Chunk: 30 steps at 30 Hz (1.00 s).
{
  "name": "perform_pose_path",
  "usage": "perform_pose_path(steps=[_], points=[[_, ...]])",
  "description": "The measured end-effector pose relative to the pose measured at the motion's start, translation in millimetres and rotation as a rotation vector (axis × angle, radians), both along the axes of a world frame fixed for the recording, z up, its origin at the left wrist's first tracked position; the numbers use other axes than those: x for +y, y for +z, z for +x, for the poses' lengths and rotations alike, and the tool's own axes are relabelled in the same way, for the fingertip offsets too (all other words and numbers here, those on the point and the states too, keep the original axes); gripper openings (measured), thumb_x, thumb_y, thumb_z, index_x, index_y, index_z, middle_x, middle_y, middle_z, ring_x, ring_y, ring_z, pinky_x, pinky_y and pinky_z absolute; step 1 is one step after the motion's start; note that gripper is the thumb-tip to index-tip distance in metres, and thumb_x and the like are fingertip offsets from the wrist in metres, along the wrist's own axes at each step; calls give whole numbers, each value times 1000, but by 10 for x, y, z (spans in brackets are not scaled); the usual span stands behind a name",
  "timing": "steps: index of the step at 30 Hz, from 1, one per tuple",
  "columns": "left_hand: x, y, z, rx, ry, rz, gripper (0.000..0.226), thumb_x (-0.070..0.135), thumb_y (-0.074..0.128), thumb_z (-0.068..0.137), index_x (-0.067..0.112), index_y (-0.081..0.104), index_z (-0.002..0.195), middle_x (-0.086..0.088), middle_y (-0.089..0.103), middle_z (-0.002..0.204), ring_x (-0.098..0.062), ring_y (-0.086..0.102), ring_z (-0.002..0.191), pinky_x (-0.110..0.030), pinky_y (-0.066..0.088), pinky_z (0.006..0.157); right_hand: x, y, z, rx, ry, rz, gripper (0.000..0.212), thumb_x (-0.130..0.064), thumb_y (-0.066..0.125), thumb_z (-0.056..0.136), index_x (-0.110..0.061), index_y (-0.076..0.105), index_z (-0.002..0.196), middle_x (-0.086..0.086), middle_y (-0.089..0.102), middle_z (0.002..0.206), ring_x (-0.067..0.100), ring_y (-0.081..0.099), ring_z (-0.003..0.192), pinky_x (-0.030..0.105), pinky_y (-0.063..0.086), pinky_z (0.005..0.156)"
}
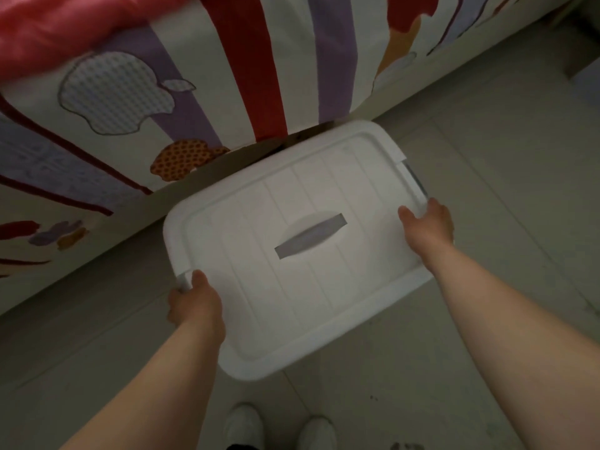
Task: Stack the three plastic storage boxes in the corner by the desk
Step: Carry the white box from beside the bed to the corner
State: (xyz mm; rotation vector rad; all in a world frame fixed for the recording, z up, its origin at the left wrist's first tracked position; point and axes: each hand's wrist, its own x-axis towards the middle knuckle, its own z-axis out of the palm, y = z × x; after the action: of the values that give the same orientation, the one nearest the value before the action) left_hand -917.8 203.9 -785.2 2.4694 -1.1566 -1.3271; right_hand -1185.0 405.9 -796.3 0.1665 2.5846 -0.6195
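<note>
I have the box (292, 248) by its two short ends, left hand (194, 303) and right hand (428, 225) each closed on an end; it hangs beside the bed (162, 92), long axis running between my hands, corner unseen

One white plastic storage box (298, 251), lid on, seen top-down. Ribbed lid with grey recessed handle at centre, rounded corners, grey latch at right end. Sat skewed to the bed edge, far corner just under the hanging bedsheet.
</note>
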Motion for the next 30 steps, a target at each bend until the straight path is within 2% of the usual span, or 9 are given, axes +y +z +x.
perform_pose_path(steps=[3,6,10,12,14,17,21,26,30], points=[[-28,-166,35,21,19,-10,71,52,48,89,7,37,144,-19,45,145,-39,49,126,-46,40,107,-14,-25,-72,29,14,115,81,-53,55,87,-12,24,150,15,23,156,35,23,144,44,18,117],[-35,-296,69,57,47,18,74,53,46,92,4,32,147,-16,42,148,-36,46,131,-39,38,107,36,-69,-189,-15,19,161,89,-58,59,82,-15,22,150,17,26,154,38,25,142,47,20,115],[-47,-407,86,90,70,-15,76,55,46,92,2,35,145,-17,44,147,-36,48,129,-39,38,104,173,-209,-306,-90,33,104,96,-65,64,73,-28,19,150,15,35,150,41,36,136,52,29,113],[-46,-433,84,80,62,-22,77,56,44,92,1,34,145,-18,42,148,-36,47,131,-38,37,105,209,-249,-316,-85,14,52,100,-67,67,68,-27,23,148,13,39,149,39,40,135,52,31,112],[-29,-425,72,62,32,-29,77,56,42,93,0,33,145,-19,41,149,-36,45,132,-37,36,105,224,-276,-322,-90,-35,10,110,-75,69,54,-21,35,143,13,47,144,37,47,131,52,37,109],[8,-403,55,48,10,-46,77,55,40,94,-1,31,145,-21,39,149,-37,44,133,-38,36,106,316,-430,-392,-72,-93,-15,135,-92,61,21,-13,52,129,12,61,129,35,58,118,52,45,101],[-6,-420,73,51,11,-59,78,57,39,94,-2,31,145,-21,39,150,-37,44,133,-37,35,107,387,-618,-465,-58,-117,-29,144,-96,55,8,-11,57,124,10,66,122,34,62,113,52,47,99],[-29,-421,142,52,34,-70,79,58,40,93,-1,34,145,-20,43,147,-38,46,130,-39,36,107,316,-530,-329,-46,-141,-28,129,-87,63,19,-11,57,124,12,65,123,36,60,114,52,46,99],[-9,-305,186,33,35,-58,76,54,38,95,-3,32,145,-22,37,151,-38,41,135,-37,33,109,298,-457,-235,-35,-143,-27,123,-87,64,21,-13,59,120,11,66,121,36,61,112,52,46,99]])
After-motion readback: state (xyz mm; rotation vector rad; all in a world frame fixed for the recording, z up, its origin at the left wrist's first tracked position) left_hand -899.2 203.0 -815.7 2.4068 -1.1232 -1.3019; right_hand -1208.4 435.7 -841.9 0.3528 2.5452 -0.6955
